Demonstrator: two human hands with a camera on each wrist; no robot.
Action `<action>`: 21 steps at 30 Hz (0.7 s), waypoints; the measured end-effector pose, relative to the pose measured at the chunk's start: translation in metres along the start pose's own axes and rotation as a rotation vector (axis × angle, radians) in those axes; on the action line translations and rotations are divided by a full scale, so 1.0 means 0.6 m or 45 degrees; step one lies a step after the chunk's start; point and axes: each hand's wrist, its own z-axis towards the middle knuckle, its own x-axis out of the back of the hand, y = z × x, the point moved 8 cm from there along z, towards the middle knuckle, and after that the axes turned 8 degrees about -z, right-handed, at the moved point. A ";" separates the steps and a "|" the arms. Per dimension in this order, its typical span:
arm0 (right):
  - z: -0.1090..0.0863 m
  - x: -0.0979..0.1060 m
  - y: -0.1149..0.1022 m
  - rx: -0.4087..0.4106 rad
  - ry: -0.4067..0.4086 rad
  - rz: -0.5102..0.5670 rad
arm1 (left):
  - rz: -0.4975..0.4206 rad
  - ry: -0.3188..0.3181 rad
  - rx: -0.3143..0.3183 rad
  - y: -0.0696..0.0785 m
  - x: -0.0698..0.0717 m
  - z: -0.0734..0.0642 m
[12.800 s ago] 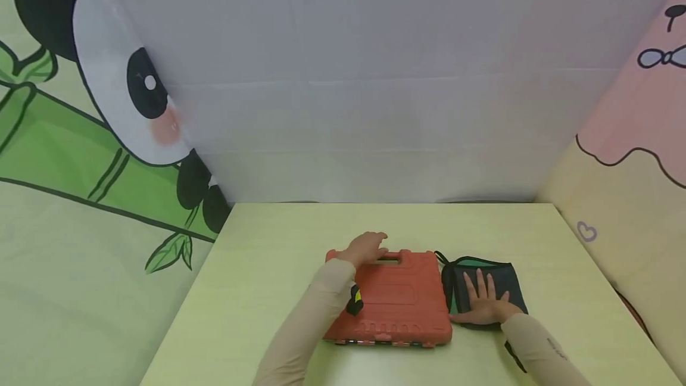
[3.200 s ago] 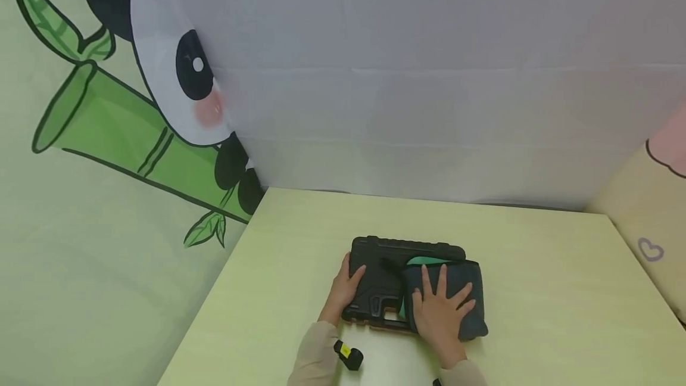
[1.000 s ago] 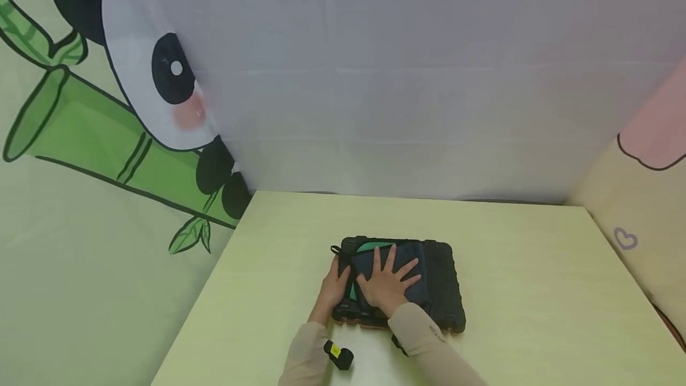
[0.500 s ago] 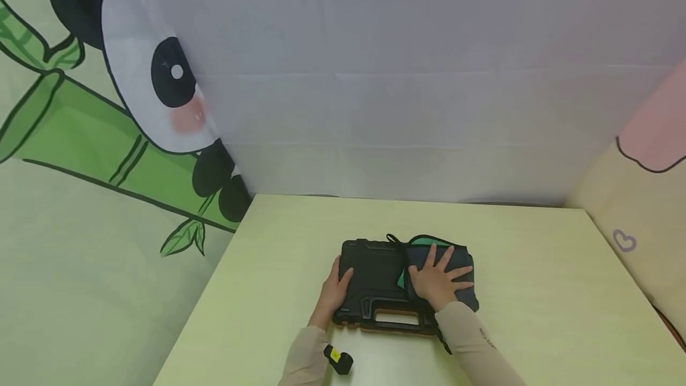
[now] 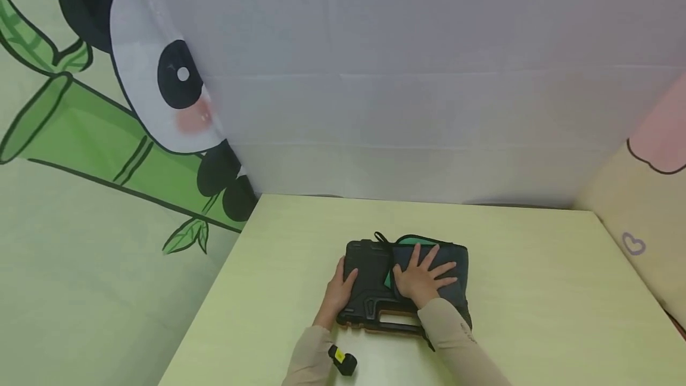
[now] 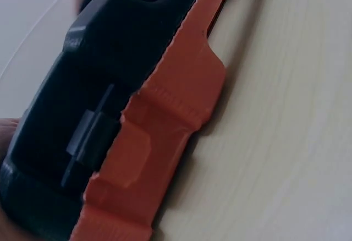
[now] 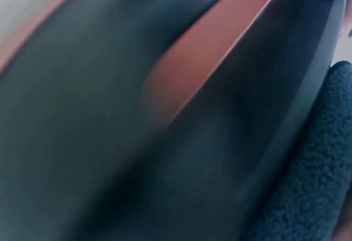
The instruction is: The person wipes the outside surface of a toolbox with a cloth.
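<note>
A plastic carrying case point(image 5: 371, 276), black on top with an orange lower half, lies on the table with its handle toward me. My left hand point(image 5: 336, 292) grips its left edge, thumb over the black face. A dark blue cloth point(image 5: 449, 298) with a green part, black trim and a loop covers the case's right side. My right hand point(image 5: 420, 279) presses flat on it, fingers spread. Up close in the left wrist view, the case point(image 6: 132, 106) shows a recessed latch along its side. In the right wrist view, the cloth point(image 7: 313, 180) looks fleecy beside the handle.
The pale yellow table point(image 5: 257, 308) extends around the case on all sides. A panda-printed curtain point(image 5: 139, 76) hangs at the left, and a grey-white sheet point(image 5: 396, 106) backs the table. A small black camera point(image 5: 343, 360) sits at the left wrist.
At first the case lay orange side up and the cloth was on the table. Now its black side is up; the right hand slid the cloth rightward over it, then slightly back left.
</note>
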 end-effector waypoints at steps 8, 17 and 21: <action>-0.018 -0.043 -0.103 0.138 0.072 -0.115 | -0.003 -0.040 -0.007 -0.007 0.004 -0.003; -0.045 -0.060 -0.126 0.103 0.113 -0.104 | -0.049 -0.059 -0.002 -0.026 0.034 -0.017; -0.049 -0.065 -0.113 0.054 0.094 -0.060 | -0.045 -0.053 0.001 -0.039 0.046 -0.026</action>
